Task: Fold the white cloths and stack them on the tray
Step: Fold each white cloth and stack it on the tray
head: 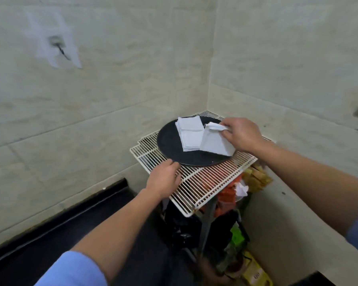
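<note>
A round black tray [170,147] lies on white wire racks in the corner. A stack of folded white cloths [189,133] sits on the tray's far part. My right hand [241,135] pinches the top edge of another white cloth [215,143], which hangs down onto the tray just right of the stack. My left hand [164,179] rests on the wire rack [205,182] at the tray's near left rim, fingers loosely bent, holding nothing.
Tiled walls close in behind and to the right. Under the racks are black bags, an orange bag [225,197] and yellow packages [256,176]. A black ledge [70,215] runs along the wall at lower left.
</note>
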### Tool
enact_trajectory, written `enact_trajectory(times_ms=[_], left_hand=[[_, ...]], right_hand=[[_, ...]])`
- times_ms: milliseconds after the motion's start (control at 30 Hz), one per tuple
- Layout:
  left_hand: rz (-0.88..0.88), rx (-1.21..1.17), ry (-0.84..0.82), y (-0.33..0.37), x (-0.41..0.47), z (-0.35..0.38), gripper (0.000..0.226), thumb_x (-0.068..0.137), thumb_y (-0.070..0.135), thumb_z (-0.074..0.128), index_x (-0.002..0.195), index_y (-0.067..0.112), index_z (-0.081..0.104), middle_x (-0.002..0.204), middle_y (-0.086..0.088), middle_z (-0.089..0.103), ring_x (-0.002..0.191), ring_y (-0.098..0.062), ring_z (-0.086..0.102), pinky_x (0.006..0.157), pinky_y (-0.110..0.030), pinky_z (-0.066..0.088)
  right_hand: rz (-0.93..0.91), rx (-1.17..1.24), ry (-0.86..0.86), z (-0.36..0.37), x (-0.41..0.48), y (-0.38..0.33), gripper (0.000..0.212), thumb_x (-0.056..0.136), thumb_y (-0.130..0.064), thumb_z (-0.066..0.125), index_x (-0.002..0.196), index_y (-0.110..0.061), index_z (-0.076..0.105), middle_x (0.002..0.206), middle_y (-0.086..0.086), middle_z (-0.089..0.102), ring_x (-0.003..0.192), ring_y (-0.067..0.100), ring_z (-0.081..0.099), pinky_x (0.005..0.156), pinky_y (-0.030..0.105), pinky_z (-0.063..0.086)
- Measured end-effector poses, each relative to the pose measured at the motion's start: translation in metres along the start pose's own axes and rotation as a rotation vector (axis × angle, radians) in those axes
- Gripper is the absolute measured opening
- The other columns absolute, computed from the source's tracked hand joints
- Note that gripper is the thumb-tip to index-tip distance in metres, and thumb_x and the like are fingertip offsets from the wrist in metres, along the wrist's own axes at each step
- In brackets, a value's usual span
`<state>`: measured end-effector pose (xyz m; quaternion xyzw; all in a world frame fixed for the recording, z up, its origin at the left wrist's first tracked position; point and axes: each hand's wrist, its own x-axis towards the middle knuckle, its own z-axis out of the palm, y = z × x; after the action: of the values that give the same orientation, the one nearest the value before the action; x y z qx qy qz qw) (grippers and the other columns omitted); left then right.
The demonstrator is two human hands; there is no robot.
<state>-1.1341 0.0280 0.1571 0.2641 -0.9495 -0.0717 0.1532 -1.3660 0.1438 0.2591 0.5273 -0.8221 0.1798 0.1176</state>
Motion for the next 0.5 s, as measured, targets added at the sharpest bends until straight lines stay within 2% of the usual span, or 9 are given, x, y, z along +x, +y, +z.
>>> enact_trajectory(times_ms=[167,300,500], left_hand=[[-0.145,0.002,0.042,-0.001,0.055,0.013,0.024,0.090,0.029,0.055,0.111,0.020,0.058,0.103,0.001,0.057,0.094,-0.017,0.055,0.082,-0.034,0.049],[-0.267,0.011,0.034,0.000,0.099,0.025,0.027,0.091,0.029,0.054,0.116,0.020,0.057,0.109,-0.001,0.056,0.101,-0.020,0.053,0.088,-0.036,0.046],[-0.430,0.014,-0.003,-0.001,0.128,0.046,0.029,0.091,0.029,0.053,0.117,0.018,0.056,0.112,-0.003,0.056,0.104,-0.023,0.052,0.088,-0.037,0.044]], right_hand=[[-0.082,0.118,-0.026,0.035,0.088,0.022,0.020,0.091,-0.027,0.054,0.107,-0.022,0.065,0.107,0.007,0.068,0.099,0.033,0.059,0.070,0.036,0.041],[-0.192,0.178,-0.135,0.064,0.150,0.034,0.015,0.091,-0.027,0.055,0.101,-0.021,0.064,0.100,0.005,0.067,0.092,0.029,0.059,0.065,0.032,0.037],[-0.253,0.231,-0.297,0.111,0.224,0.042,0.016,0.090,-0.023,0.058,0.104,-0.019,0.065,0.106,0.005,0.064,0.095,0.027,0.058,0.069,0.031,0.038]])
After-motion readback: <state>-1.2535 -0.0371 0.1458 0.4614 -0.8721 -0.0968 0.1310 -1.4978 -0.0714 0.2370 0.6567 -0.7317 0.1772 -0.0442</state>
